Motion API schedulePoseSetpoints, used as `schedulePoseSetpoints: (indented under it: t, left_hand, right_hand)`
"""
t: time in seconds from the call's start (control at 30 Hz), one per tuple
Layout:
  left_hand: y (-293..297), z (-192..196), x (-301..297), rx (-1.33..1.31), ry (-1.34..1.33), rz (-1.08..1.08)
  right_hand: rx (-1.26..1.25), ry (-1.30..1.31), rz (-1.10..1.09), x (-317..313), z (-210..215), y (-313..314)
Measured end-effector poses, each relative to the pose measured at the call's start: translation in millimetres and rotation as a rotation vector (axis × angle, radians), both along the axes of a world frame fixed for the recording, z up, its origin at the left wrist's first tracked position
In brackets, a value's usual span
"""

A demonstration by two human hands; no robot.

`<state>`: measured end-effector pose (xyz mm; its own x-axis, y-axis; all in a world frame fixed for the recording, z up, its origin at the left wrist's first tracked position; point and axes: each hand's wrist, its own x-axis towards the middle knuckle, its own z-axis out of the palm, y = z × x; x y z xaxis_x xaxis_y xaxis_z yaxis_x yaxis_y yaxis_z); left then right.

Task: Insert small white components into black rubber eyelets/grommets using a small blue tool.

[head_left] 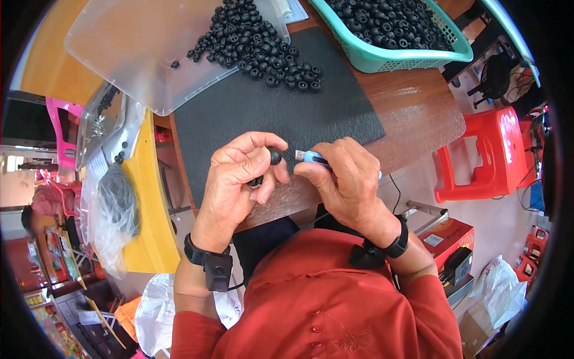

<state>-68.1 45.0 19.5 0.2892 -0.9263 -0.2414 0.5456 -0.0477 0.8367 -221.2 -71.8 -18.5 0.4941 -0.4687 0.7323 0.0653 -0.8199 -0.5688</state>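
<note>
My left hand [230, 173] pinches a small round black rubber-like part [275, 157] between thumb and index finger. Another dark piece [256, 181] shows partly under its curled fingers. Closed around a light-blue utility knife [313, 157] is my right hand [351, 179]; a short blade points left toward the black part, with a small gap between them. Both hands are over the near edge of a black mat [239, 116]. Beyond them, a heap of similar black parts [257, 45] spills from a tipped clear plastic bin [134, 54] onto the mat.
A turquoise basket [388, 58] full of black parts stands at the far right of the brown table [412, 113]. On the left, a yellow table [158, 221] bears a bag [116, 200] of dark pieces. A red stool [487, 155] stands to the right.
</note>
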Motion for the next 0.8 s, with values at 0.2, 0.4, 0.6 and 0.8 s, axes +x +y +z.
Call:
schedulePoseSetpoints:
  t: [0.2, 0.4, 0.6, 0.8]
  left_hand:
    - [5.1, -0.9, -12.6, -0.023, 0.042, 0.115]
    - [9.2, -1.1, -23.5, -0.049, 0.200, 0.093]
    - [11.4, -2.5, -31.8, -0.035, 0.201, 0.132]
    - [12.1, -0.5, -35.3, -0.005, 0.140, 0.177]
  right_hand:
    - [0.005, 0.047, 0.011, 0.1, 8.3, 5.4]
    - [-0.001, 0.021, 0.006, 0.9, 10.0, 9.7]
    - [-0.028, 0.027, 0.007, 1.1, 6.9, 9.4]
    - [-0.045, 0.033, -0.011, 1.6, 6.6, 10.1]
